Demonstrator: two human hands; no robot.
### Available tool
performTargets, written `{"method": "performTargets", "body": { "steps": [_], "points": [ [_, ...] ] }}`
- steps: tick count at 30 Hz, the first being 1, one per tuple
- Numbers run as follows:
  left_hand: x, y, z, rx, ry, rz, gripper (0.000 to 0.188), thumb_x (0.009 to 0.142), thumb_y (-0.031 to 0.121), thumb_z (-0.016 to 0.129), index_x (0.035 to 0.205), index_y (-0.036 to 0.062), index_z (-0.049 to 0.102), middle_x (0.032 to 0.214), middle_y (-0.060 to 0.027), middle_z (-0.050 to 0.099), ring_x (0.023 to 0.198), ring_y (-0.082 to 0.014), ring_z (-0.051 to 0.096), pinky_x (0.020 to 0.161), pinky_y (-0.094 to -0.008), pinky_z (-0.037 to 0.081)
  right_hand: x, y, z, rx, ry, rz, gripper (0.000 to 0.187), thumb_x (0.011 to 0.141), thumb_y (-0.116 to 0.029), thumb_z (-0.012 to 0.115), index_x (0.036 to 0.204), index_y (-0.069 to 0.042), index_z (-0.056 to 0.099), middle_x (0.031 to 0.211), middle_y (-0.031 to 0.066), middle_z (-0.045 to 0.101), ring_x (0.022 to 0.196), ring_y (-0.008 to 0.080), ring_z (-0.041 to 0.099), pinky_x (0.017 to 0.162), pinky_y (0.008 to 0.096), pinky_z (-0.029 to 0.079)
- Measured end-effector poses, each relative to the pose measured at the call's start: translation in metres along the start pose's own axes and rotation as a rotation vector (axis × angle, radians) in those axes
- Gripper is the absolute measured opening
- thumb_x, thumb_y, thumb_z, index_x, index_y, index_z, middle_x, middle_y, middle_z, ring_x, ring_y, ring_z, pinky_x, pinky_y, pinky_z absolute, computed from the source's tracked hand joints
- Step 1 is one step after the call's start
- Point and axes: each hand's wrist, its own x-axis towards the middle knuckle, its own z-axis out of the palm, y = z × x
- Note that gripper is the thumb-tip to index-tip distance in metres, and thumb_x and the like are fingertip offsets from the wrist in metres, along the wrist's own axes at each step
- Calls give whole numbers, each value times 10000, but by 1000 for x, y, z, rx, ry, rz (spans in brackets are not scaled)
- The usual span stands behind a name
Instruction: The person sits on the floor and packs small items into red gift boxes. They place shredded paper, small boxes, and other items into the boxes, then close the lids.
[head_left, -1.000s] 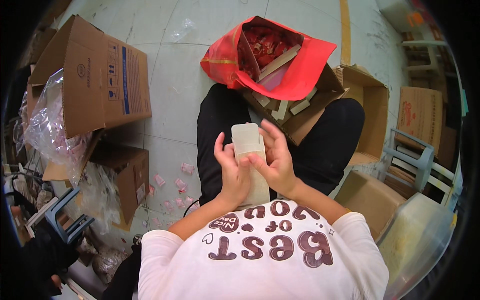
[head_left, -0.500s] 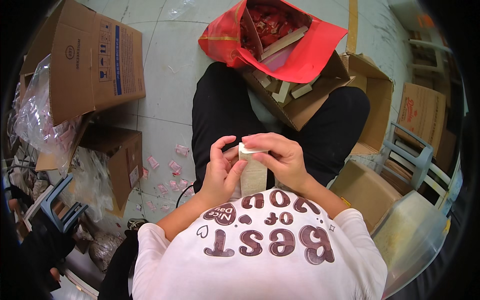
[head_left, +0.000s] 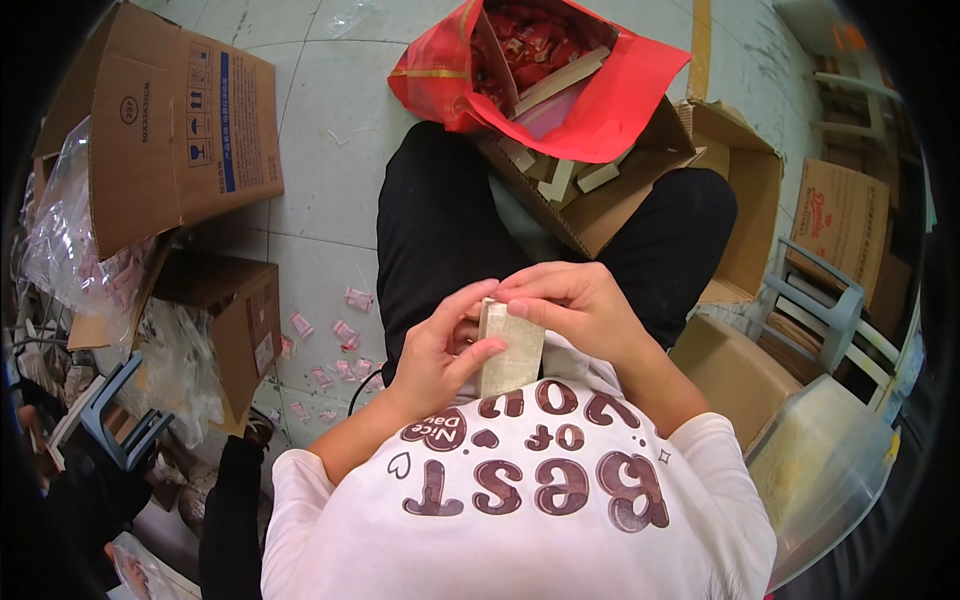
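Note:
A small cream-coloured cardboard box [head_left: 512, 362] stands upright close to my shirt, above my lap. My left hand [head_left: 440, 345] is wrapped round its left side, with the thumb across the face toward me. At the top end, my right hand [head_left: 575, 300] is closed on the upper right corner, its thumb on the near face and its fingers over the top edge. The fingertips of both hands meet there and hide the top flap. Beyond my knees, a red bag [head_left: 630, 100] holds red wrapped pieces and lies over an open carton [head_left: 555, 212] with several similar cream boxes.
Large brown cartons [head_left: 150, 130] and clear plastic bags [head_left: 85, 230] stand at the left. Small pink packets [head_left: 345, 335] are scattered on the floor. A grey-blue stool [head_left: 825, 300] and a clear plastic bin [head_left: 825, 480] are at the right. Dark clothing of another person [head_left: 90, 510] shows lower left.
The white flap on top of the box has gone out of sight under my fingers. Both hands have drawn together over the top edge. A clear packet has come into view at lower left.

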Motion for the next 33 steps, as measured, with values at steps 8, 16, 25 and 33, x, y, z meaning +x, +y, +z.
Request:
{"method": "performTargets", "body": {
  "steps": [8,16,25,33],
  "points": [
    [-15,-11,-5,-112,134,22,222,838,-45,567,1053,-12,526,1060,-103,538,933,-128,567,801,-238,471,-20,24,19,330,0,-91,309,795,-6,642,1072,12,506,1225,165,488,1068,187,539,883,312,471],
    [4,70,-67,396,-269,-104,369,693,25,692,1007,18,498,963,-121,556,824,-171,597,624,-282,487,53,-59,-34,-384,-105,-311,98,776,-104,641,831,-24,637,913,111,623,807,234,615,709,321,498],
    [8,57,-94,452,-645,-465,504,678,183,703,1095,35,463,841,-76,537,751,-184,557,627,-298,444,260,11,-126,-1843,253,-18,293,834,-150,471,1100,-110,588,1180,86,487,1151,276,418,869,390,418],
    [32,37,-74,-127,-64,-289,576,660,26,658,1174,19,399,1013,-71,540,934,-138,540,812,-290,451,248,21,-145,-1756,383,-240,253,785,-108,517,1028,-104,590,1107,142,539,975,330,555,781,434,492]
  ]
}}
